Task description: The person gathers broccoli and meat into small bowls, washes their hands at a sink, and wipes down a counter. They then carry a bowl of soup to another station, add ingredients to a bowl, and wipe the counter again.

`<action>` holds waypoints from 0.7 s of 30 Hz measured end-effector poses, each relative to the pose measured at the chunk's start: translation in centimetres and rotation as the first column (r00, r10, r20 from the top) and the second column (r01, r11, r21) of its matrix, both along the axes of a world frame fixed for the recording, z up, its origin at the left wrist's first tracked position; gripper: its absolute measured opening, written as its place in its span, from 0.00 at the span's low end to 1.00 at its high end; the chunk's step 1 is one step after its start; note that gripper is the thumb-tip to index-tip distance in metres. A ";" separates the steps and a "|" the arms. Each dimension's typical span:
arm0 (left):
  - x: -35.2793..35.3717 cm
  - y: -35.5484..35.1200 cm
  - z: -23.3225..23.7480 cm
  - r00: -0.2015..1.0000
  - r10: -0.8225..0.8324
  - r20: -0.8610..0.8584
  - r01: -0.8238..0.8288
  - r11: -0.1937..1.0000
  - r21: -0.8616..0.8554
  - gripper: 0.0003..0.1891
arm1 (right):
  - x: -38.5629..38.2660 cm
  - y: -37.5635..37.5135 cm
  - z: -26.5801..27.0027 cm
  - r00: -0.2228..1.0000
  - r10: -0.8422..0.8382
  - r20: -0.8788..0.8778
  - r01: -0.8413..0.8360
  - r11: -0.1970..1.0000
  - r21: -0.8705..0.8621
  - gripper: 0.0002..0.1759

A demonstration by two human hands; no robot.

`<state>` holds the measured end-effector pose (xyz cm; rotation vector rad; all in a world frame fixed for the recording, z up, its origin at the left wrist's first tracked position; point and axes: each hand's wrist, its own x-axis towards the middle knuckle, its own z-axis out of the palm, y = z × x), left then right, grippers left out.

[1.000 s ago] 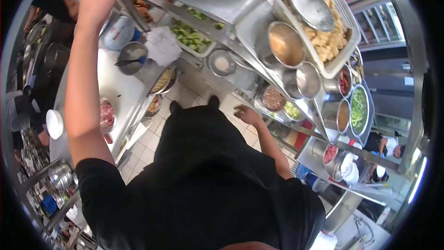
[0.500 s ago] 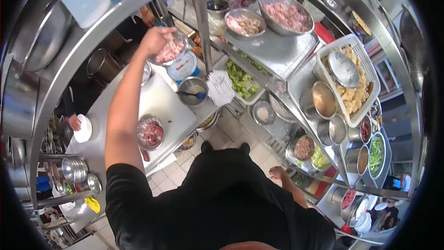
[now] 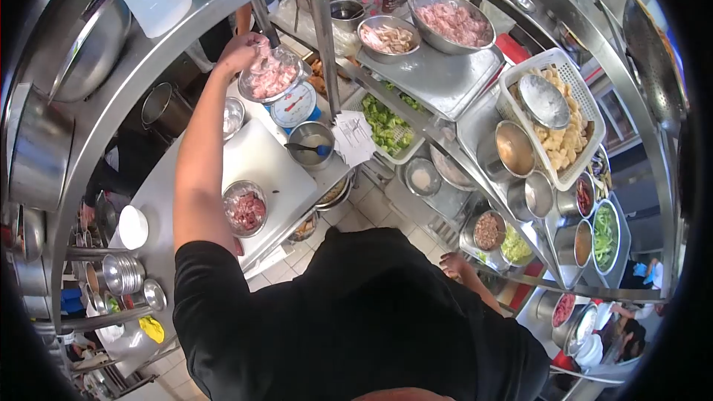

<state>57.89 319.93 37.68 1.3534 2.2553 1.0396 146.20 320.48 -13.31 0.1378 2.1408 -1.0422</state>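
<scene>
- The left hand [image 3: 239,52] is raised at arm's length, its grip at the far-left rim of a steel bowl [image 3: 276,87] heaped with raw pink meat [image 3: 269,76].
- The fingers of that grip are curled in and touch the meat. I cannot tell whether they pinch a lump of meat or the bowl's rim.
- The bowl sits right under the grip, on top of a kitchen scale [image 3: 295,108] with a white dial.
- The scale stands at the far edge of the white desk [image 3: 256,160].
- Nearer the person than the grip, a small steel pot [image 3: 310,145] with a blue-handled ladle in it stands just beside the scale.
- Well below the grip, close to the left upper arm, a second bowl of darker red meat [image 3: 245,209] rests on the desk.
- To the right of the grip, past an upright steel post, are paper slips [image 3: 355,137] and a tray of green vegetable pieces [image 3: 386,126].
- The right hand [image 3: 451,263] hangs low by the person's side, well apart from the bowl; its grip is too small to read as spread or pressed together.
- Just right of that grip, a round tin of brown mince [image 3: 488,232] sits in the lower rack.
</scene>
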 end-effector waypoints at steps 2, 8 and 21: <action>-3.2 0.7 -3.2 0.998 -0.031 -0.045 0.034 0.998 0.049 0.19 | 0.4 -0.2 2.6 0.880 -0.431 0.202 0.471 0.846 -0.248 0.18; 4.1 -1.7 3.1 0.965 0.200 -0.169 -0.206 0.978 -0.020 0.26 | -1.2 1.8 5.8 0.720 0.684 -0.113 -0.559 0.669 0.490 0.19; 1.9 -3.4 4.0 0.738 -0.089 0.669 -0.357 0.790 0.498 0.16 | -7.4 4.2 9.3 0.477 -0.677 0.561 0.879 0.374 -0.296 0.20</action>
